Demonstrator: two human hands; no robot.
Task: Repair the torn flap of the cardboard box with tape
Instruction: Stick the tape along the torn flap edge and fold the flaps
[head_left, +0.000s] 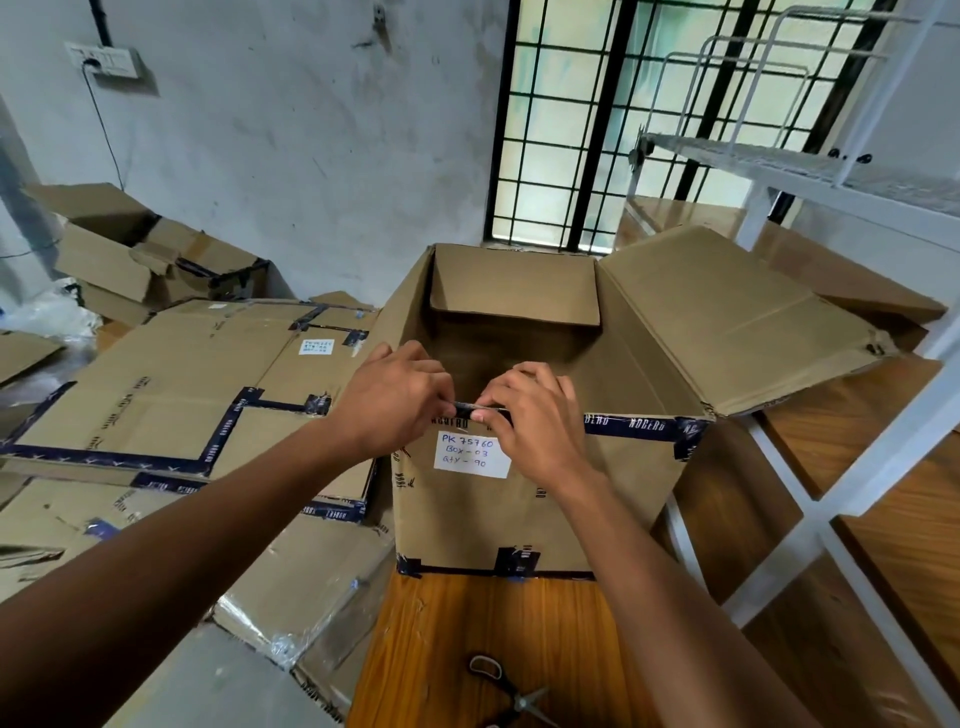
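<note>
Pinching tape strip (480, 409) level along box (519, 499) rim, both hands

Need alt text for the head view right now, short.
Both hands, left and right, pinch dark tape along the near top edge of an open cardboard box. Scissors lie on the wooden surface below.

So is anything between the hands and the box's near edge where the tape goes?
Nothing visible. The left hand and right hand already pinch the tape at the near edge of the box, just above the label.
</note>
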